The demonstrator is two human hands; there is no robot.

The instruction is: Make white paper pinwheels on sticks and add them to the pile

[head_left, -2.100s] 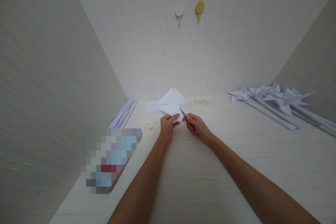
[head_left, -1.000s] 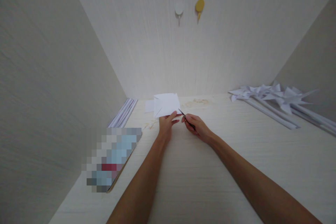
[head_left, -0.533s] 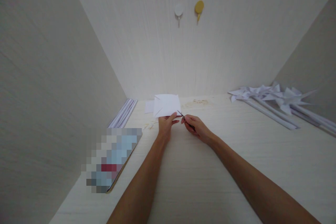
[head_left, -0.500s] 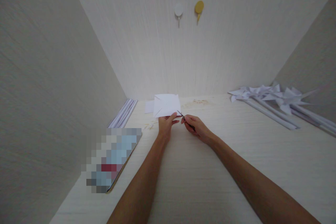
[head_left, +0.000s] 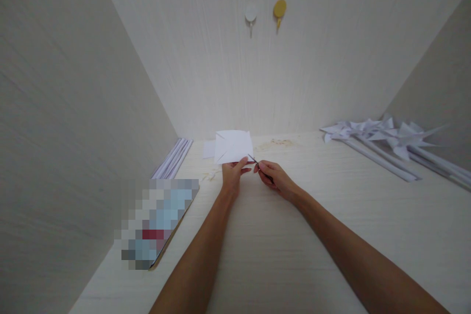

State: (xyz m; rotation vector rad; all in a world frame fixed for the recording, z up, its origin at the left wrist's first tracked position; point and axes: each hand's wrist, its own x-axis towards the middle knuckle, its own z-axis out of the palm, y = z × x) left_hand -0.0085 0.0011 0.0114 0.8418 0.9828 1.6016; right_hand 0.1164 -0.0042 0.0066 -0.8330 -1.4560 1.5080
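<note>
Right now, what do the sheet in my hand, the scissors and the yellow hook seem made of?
Sheet: matte white paper, apparently, thin with crisp edges. Scissors: probably dull metal, from the slim dark tip; rest mostly hidden. Yellow hook: likely smooth plastic, from its even colour.

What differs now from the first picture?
The square white paper sheet has turned from corner-forward to edge-forward and shifted slightly left; the left hand now holds its lower edge. The right hand still holds the dark-handled metal scissors, and the white paper pinwheels lie as before.
</note>
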